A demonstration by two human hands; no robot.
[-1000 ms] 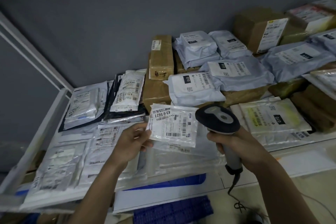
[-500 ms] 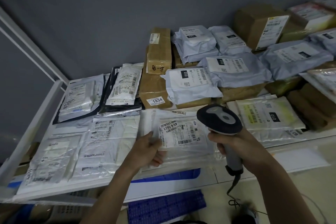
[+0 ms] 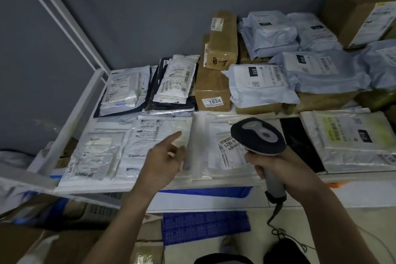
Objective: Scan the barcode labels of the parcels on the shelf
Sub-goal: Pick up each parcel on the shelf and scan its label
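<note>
meanwhile the right hand [image 3: 276, 165] grips the scanner [image 3: 259, 136] above a flat parcel [image 3: 227, 152]. left hand [image 3: 165, 163] hovers empty, forefinger out, other fingers loosely curled.

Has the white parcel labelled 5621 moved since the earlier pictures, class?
Yes. The white parcel was held up by the left hand; now it lies flat on the shelf, nearer than the brown box marked 1834.

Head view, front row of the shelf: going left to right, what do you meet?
Clear-wrapped flat mailer → white mailer with a creased label → left hand, forefinger out → parcel labelled 5621 → scanner in the right hand → yellow-tinted 010 mailer.
</note>
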